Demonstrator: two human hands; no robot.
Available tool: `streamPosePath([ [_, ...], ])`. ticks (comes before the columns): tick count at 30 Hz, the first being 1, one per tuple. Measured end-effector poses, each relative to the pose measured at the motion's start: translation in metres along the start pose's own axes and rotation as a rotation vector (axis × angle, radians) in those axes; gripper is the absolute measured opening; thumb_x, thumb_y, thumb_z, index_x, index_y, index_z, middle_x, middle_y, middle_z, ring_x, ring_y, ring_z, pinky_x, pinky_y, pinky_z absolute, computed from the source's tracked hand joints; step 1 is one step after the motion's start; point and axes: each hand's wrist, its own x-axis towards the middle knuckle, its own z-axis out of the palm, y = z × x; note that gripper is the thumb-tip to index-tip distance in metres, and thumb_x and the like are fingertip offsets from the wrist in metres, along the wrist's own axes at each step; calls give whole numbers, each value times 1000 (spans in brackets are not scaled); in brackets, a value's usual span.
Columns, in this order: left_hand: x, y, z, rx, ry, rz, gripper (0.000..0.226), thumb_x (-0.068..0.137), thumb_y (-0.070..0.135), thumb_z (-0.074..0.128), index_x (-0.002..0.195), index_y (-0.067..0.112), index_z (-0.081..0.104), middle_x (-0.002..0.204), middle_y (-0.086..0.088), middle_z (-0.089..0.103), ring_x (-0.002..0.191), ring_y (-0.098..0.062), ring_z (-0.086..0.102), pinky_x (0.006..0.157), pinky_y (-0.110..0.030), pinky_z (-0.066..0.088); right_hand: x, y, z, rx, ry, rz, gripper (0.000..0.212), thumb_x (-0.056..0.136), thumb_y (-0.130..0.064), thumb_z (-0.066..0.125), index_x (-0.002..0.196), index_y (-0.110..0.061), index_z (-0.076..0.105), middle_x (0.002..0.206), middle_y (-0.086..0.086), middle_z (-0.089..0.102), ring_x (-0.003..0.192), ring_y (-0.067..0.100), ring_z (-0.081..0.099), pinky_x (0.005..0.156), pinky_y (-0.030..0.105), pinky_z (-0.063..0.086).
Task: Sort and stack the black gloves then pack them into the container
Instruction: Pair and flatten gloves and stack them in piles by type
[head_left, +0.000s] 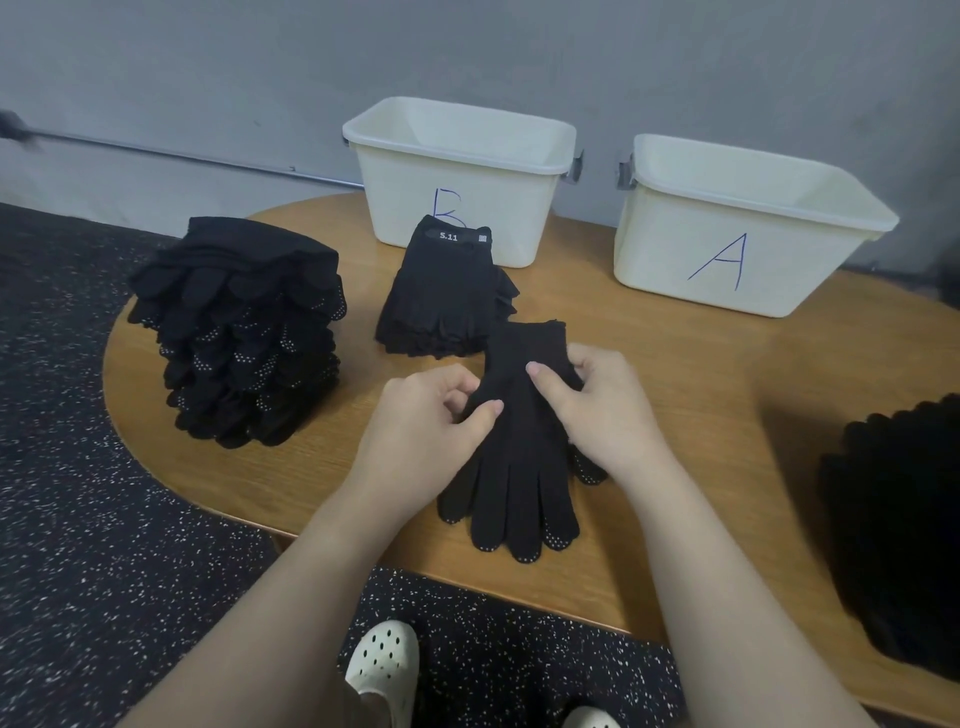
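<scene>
Pinching the soft, floppy dotted glove (511, 457) at the bench (701, 395) middle, the left hand (431, 421) and right hand (597, 405) hold its palm part, the best place to lift it toward tub A (737, 228) at two o'clock.

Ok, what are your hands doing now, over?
Both hands, left and right, pinching a glove flat on the table. Bins B and A show no gloves. Nothing in the way.
</scene>
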Motion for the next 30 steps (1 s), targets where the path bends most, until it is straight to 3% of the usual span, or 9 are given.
streamPosePath([
  [2, 0, -2, 0, 61, 6, 2, 15, 92, 40, 73, 87, 26, 71, 68, 8, 69, 70, -10, 69, 68, -41, 61, 1, 1, -1, -68, -11, 1, 17, 100, -33, 64, 96, -20, 74, 87, -4, 77, 76, 18, 71, 60, 37, 56],
  [5, 1, -3, -1, 142, 29, -16, 17, 91, 41, 74, 84, 27, 68, 67, 8, 65, 69, -10, 66, 68, -40, 60, 1, 4, -3, -137, -5, 2, 26, 98, -37, 65, 93, -12, 71, 92, 6, 75, 92, 26, 71, 80, 49, 59],
  [13, 1, -3, -2, 200, 26, -22, 15, 87, 36, 80, 93, 28, 69, 70, 11, 62, 71, -4, 62, 72, -31, 58, 1, 4, -13, -202, 31, 54, 14, 98, -27, 69, 84, -28, 68, 79, -8, 71, 76, 10, 69, 65, 27, 54],
  [17, 2, -4, 1, 251, 51, 48, 33, 88, 32, 78, 118, 25, 65, 98, 15, 57, 88, -4, 55, 77, -17, 47, -3, 6, -10, -249, 12, 47, 11, 100, -25, 66, 89, -25, 68, 85, -10, 69, 82, 6, 66, 67, 20, 51],
  [21, 6, -3, 3, 320, 27, 297, 28, 97, 19, 66, 125, 19, 67, 126, 7, 58, 118, -11, 52, 102, -34, 49, -8, 8, -8, -314, 33, 14, 4, 99, -25, 66, 96, -25, 68, 92, -11, 67, 86, 1, 61, 67, 12, 41],
  [23, 7, -2, 3, 345, -71, 402, 32, 103, 17, 56, 132, 20, 67, 147, 5, 54, 139, -11, 44, 117, -34, 38, -7, 12, -9, -310, 48, 6, 4, 99, -24, 67, 96, -23, 70, 94, -9, 67, 87, 3, 61, 67, 12, 41],
  [25, 3, -2, 5, 365, -209, 442, 40, 108, 22, 47, 147, 23, 55, 163, 8, 36, 154, -6, 23, 125, -26, 17, -5, 16, -11, -319, 45, 2, 6, 99, -25, 67, 95, -22, 71, 96, -6, 67, 89, 6, 62, 70, 15, 43],
  [27, 0, -5, 7, 406, -336, 444, 49, 110, 30, 39, 159, 26, 36, 169, 12, 17, 157, -2, 4, 125, -21, 0, -3, 20, -11, -350, 45, -3, 7, 99, -26, 67, 93, -23, 70, 98, -6, 66, 91, 10, 62, 77, 24, 49],
  [30, 2, -14, 5, 481, -443, 394, 57, 110, 44, 32, 163, 31, 17, 170, 14, 4, 155, 1, -8, 125, -21, -7, -1, 21, -12, -380, 56, -7, 7, 99, -26, 66, 95, -23, 71, 99, -7, 62, 94, 12, 61, 83, 28, 49],
])
